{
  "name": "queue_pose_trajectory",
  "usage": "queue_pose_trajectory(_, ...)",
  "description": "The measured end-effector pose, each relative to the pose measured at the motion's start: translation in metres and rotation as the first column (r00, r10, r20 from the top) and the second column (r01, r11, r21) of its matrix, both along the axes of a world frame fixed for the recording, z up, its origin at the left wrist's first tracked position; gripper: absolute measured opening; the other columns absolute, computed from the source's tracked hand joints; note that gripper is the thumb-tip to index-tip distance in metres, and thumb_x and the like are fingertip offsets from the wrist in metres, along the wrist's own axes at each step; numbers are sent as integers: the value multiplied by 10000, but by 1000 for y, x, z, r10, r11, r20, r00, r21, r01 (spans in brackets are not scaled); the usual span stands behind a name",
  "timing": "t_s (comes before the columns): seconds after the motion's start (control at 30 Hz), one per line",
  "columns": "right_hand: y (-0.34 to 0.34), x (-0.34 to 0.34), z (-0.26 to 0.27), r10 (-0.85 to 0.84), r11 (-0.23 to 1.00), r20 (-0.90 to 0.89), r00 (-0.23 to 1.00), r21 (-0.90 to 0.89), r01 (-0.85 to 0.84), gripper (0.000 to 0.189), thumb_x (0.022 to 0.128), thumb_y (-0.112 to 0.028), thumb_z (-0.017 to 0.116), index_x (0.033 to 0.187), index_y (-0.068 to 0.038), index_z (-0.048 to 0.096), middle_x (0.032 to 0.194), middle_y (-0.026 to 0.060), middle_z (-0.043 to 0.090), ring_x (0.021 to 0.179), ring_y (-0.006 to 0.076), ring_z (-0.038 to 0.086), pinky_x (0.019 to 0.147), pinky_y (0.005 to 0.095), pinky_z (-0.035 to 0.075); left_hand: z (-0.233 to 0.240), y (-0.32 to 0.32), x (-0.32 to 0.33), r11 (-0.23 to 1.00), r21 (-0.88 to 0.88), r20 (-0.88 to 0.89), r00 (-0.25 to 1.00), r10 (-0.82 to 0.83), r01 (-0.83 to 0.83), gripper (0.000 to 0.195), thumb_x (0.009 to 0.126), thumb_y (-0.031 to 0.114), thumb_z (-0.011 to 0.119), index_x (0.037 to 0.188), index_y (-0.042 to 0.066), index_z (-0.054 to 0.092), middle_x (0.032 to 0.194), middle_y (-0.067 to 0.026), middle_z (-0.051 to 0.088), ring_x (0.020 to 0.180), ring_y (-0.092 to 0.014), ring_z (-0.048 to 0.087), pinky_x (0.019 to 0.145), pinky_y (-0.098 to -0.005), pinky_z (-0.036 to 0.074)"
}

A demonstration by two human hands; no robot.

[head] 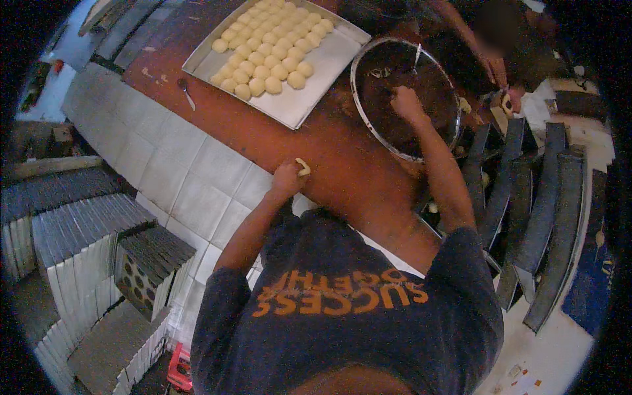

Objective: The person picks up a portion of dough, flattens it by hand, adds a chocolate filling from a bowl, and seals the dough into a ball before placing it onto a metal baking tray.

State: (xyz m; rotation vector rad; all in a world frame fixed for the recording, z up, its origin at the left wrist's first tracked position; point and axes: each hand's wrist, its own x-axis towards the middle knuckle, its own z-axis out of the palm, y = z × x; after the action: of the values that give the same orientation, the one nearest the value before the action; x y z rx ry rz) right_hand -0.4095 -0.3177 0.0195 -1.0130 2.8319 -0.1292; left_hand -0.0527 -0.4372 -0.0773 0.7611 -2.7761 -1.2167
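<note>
My left hand (288,178) is shut on a piece of pale dough (302,167) that curves out past the fingers, near the front edge of the reddish-brown table (335,158). My right hand (408,103) reaches over a wide round basin (356,101) with dark contents. Its fingers are bent inward; whether they pinch anything is too dark to see. A light-handled utensil (418,53) leans on the basin's far side. To the left of the basin, a square metal tray (306,106) carries rows of round dough balls (269,47), with bare metal along its right side.
A spoon (186,94) lies left of the tray. Long dark metal tins (548,197) stand at the right. Another person's hand (513,101) is beyond the basin, near a dough piece. Stacked baking trays (89,227) and a red plastic crate (180,368) are at the lower left.
</note>
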Motion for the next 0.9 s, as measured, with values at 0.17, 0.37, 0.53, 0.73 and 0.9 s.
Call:
queue_pose_trajectory(0.17, -18, -31, 2, -48, 997, -37, 998, 63, 50, 237, 737, -200, 531, 844, 9, 566, 876, 235, 577, 837, 391, 563, 733, 463, 461, -5, -14, -2, 995, 20, -29, 995, -95, 95, 259, 665, 272, 657, 790, 46, 634, 759, -159, 616, 694, -310, 603, 632, -405, 481)
queue_pose_trajectory(0.37, -37, -22, -18, -25, 987, -36, 999, 158, 30, 235, 730, -216, 558, 820, 0, 582, 892, 214, 586, 828, 389, 561, 724, 451, 463, -11, -28, -8, 969, 171, -165, 975, -150, 178, 275, 694, 291, 646, 800, 38, 628, 784, -156, 618, 704, -292, 604, 631, -382, 482)
queue_pose_trajectory(0.53, -13, 6, 24, 108, 991, 321, 941, 35, -126, 299, 752, -280, 588, 897, -19, 611, 813, 164, 615, 777, 327, 592, 712, 369, 474, 12, -63, -23, 704, 710, 252, 938, -239, -11, 250, 769, 239, 605, 917, 38, 609, 830, -87, 625, 741, -197, 603, 678, -317, 478)
queue_pose_trajectory(0.73, 23, 138, 51, -82, 830, 568, 819, -416, 372, 258, 756, -165, 591, 990, -55, 606, 731, 111, 605, 724, 249, 584, 713, 322, 458, 63, -56, -61, -2, 998, -59, 983, 176, 61, 291, 837, 166, 535, 1056, -23, 503, 995, -83, 565, 920, -171, 547, 814, -300, 445)
queue_pose_trajectory(0.9, 41, 194, 45, -122, 780, 45, 991, -613, 124, 387, 676, -12, 565, 1049, -114, 592, 742, 132, 562, 690, 295, 560, 687, 337, 464, 103, -17, -112, -202, 970, -103, 984, 147, 132, 300, 846, 192, 510, 1063, -13, 486, 1036, -124, 556, 968, -258, 542, 855, -405, 439)
